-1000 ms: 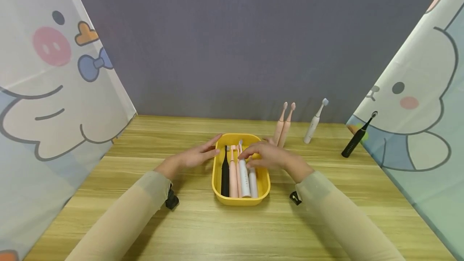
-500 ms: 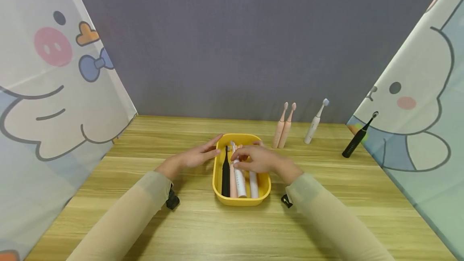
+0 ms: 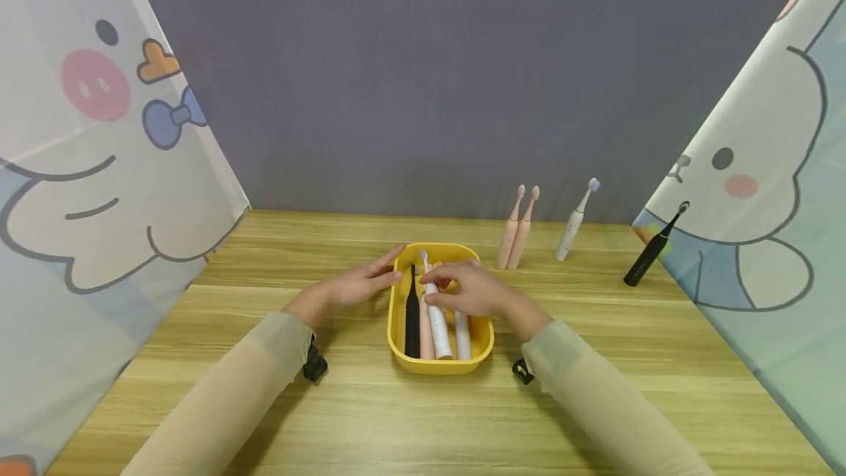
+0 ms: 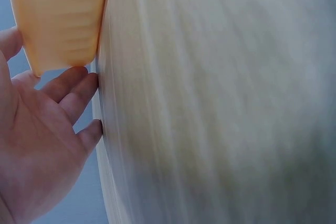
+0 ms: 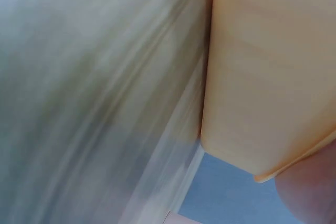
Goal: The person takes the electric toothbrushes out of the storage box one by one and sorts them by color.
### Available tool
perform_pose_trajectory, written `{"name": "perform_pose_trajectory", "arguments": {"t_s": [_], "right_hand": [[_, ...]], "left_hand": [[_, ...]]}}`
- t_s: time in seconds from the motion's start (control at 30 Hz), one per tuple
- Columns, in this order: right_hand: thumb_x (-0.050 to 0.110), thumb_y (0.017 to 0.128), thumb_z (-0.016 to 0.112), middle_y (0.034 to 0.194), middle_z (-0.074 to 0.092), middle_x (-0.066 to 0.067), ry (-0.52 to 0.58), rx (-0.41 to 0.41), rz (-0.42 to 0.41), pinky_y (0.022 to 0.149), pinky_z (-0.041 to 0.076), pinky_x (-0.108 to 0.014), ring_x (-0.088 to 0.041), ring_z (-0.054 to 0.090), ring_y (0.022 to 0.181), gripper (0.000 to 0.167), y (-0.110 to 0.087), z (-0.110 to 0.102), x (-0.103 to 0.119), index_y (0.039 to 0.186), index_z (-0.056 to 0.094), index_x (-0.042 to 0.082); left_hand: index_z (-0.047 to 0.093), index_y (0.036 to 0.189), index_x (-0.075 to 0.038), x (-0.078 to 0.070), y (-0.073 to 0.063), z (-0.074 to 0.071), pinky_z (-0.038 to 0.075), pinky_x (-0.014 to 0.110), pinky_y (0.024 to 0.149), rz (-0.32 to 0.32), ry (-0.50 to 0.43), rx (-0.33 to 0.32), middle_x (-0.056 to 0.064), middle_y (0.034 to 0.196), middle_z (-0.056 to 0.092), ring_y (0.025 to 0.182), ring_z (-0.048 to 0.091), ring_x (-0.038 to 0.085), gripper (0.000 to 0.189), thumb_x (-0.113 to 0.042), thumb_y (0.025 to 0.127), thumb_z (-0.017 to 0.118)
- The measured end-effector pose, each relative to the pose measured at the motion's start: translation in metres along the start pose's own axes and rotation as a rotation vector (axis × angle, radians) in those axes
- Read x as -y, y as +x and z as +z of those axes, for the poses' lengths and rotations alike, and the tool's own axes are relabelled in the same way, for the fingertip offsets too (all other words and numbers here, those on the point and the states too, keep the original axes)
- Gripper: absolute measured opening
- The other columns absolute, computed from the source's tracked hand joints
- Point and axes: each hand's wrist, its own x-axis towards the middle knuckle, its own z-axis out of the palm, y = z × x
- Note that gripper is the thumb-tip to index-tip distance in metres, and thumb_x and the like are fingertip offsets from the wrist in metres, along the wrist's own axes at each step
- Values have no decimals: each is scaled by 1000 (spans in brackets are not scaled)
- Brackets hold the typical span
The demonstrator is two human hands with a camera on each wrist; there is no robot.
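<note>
A yellow plastic basket sits mid-table with several electric toothbrushes lying inside. My right hand reaches over its right side and pinches a white electric toothbrush between thumb and fingers, the brush head pointing away. To the left of it in the basket lie a black toothbrush and a pink one; on the right lies another white one, partly under my hand. My left hand touches the basket's left side with fingers extended. The left wrist view shows those fingers spread against the basket wall.
Behind and right of the basket, two pink toothbrushes stand side by side. Farther right stand a white toothbrush and a black one. A grey panel closes off the back of the wooden table; printed cloths hang at both sides.
My right hand has taken hold of the white toothbrush and shifted it left over the pink ones inside the basket; its head now swings near the far rim. My left hand stays put.
</note>
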Motion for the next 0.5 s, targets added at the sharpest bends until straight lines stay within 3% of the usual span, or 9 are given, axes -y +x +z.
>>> {"name": "perform_pose_trajectory", "arguments": {"t_s": [0.13, 0.5], "right_hand": [[42, 109, 70, 129, 74, 1, 104, -32, -23, 99, 59, -42, -19, 67, 115, 48, -1, 0, -3, 149, 69, 15], [31, 106, 76, 129, 71, -5, 271, -155, -51, 100, 59, -55, -25, 68, 114, 48, -3, -2, -1, 149, 67, 10]], "left_hand": [[2, 178, -39, 0, 0, 0, 25, 71, 133, -2, -10, -1, 17, 182, 24, 166, 30, 43, 76, -58, 116, 42], [2, 178, -39, 2, 1, -1, 24, 68, 134, -3, -5, -4, 16, 183, 23, 166, 32, 41, 75, -56, 117, 42]]}}
